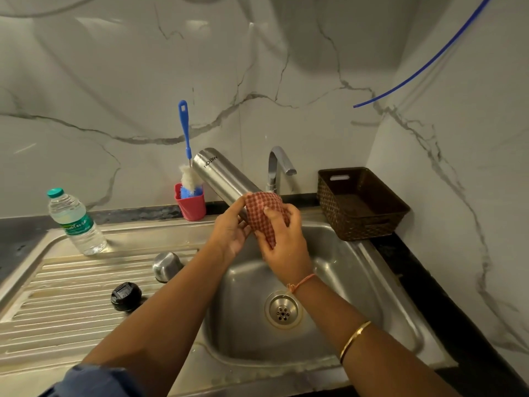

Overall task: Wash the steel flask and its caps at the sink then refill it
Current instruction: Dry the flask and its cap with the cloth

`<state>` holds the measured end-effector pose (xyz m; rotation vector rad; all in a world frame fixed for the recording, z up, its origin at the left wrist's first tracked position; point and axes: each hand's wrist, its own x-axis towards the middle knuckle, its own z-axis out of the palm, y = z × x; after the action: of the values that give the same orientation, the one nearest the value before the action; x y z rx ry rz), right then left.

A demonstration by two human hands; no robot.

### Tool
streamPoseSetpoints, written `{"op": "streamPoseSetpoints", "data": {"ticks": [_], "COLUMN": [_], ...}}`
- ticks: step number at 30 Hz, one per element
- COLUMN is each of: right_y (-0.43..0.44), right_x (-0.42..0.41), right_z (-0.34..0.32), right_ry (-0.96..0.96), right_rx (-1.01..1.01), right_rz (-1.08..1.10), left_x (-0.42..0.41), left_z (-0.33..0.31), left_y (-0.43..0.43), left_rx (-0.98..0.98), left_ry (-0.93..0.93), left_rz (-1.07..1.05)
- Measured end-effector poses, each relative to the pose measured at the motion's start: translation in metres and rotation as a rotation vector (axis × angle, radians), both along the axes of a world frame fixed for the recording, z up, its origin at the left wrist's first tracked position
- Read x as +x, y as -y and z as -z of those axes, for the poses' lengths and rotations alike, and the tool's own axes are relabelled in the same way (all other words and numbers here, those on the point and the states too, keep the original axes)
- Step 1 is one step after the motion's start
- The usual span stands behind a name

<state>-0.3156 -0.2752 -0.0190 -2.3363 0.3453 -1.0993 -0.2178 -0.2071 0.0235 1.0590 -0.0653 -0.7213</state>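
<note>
Steel flask: held above the sink basin, tilted, its far end pointing to 10 o'clock and its near end wrapped in a red checked cloth (the wrapped end is hidden). Left hand: fingers curled round the flask body just beside the cloth, gripping it. Right hand: clasps the cloth against the flask, thumb on top. Tap: directly behind the cloth at 12 o'clock from the hands, spout turned to the right. Red cup with a blue-handled bottle brush: at 10 o'clock, the flask's far end overlapping the bristles. Steel cap: on the ribbed drainboard at 8 o'clock from the hands, dome up. Black cap: on the drainboard, near the steel cap, farther toward 8 o'clock. Plastic water bottle: upright at 9 o'clock, green cap on. Brown basket: on the counter at 2 o'clock, beside the basin. Drain: at 6 o'clock, below the right wrist.
</note>
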Motion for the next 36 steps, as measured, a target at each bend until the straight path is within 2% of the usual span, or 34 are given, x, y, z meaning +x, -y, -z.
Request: {"op": "streamPoseSetpoints", "data": {"ticks": [1, 3, 7, 8, 9, 11, 16, 18, 19, 21, 25, 26, 32, 34, 36], "right_y": [0.001, 0.002, 0.011, 0.013, 0.013, 0.008, -0.001, -0.003, -0.003, -0.001, 0.006, 0.007, -0.005, -0.003, 0.002], "right_x": [0.001, 0.001, 0.001, 0.000, -0.001, -0.001, -0.004, -0.006, -0.006, -0.004, 0.003, 0.004, 0.000, 0.001, 0.002], "right_z": [-0.002, -0.011, -0.028, -0.028, -0.028, -0.027, -0.015, -0.011, -0.010, -0.014, -0.022, -0.022, -0.012, -0.010, -0.013], "right_ry": [0.018, 0.015, 0.058, 0.099, 0.112, 0.072, -0.025, -0.041, -0.033, -0.009, 0.060, 0.072, 0.013, -0.014, -0.020], "right_rx": [0.064, 0.334, 1.213, 1.349, 1.369, 1.195, 0.393, 0.233, 0.228, 0.350, 0.940, 0.987, 0.400, 0.363, 0.533], "right_rz": [0.000, -0.028, -0.298, -0.350, -0.359, -0.279, 0.008, 0.029, 0.038, 0.043, -0.146, -0.161, 0.060, 0.057, -0.002], "left_x": [-0.001, 0.000, 0.001, -0.001, -0.002, -0.003, 0.002, 0.001, 0.001, -0.001, 0.000, 0.001, -0.001, -0.004, -0.005], "left_z": [0.000, 0.000, -0.004, -0.005, -0.004, -0.004, -0.011, -0.013, -0.013, -0.010, -0.006, -0.006, -0.007, -0.005, -0.002], "left_y": [0.000, -0.001, -0.002, -0.002, -0.002, -0.001, 0.001, 0.002, 0.003, 0.003, -0.001, -0.001, 0.002, 0.003, 0.002], "left_rx": [0.002, 0.020, -0.013, -0.029, -0.035, -0.022, 0.106, 0.104, 0.092, 0.074, 0.017, 0.006, 0.141, 0.127, 0.130], "left_ry": [0.010, 0.037, -0.030, -0.047, -0.050, -0.045, 0.022, 0.014, 0.012, 0.011, -0.022, -0.031, 0.009, 0.010, 0.007], "left_rz": [0.005, 0.012, 0.030, 0.037, 0.046, 0.067, 0.153, 0.128, 0.099, 0.067, 0.085, 0.100, 0.107, 0.071, 0.053]}}
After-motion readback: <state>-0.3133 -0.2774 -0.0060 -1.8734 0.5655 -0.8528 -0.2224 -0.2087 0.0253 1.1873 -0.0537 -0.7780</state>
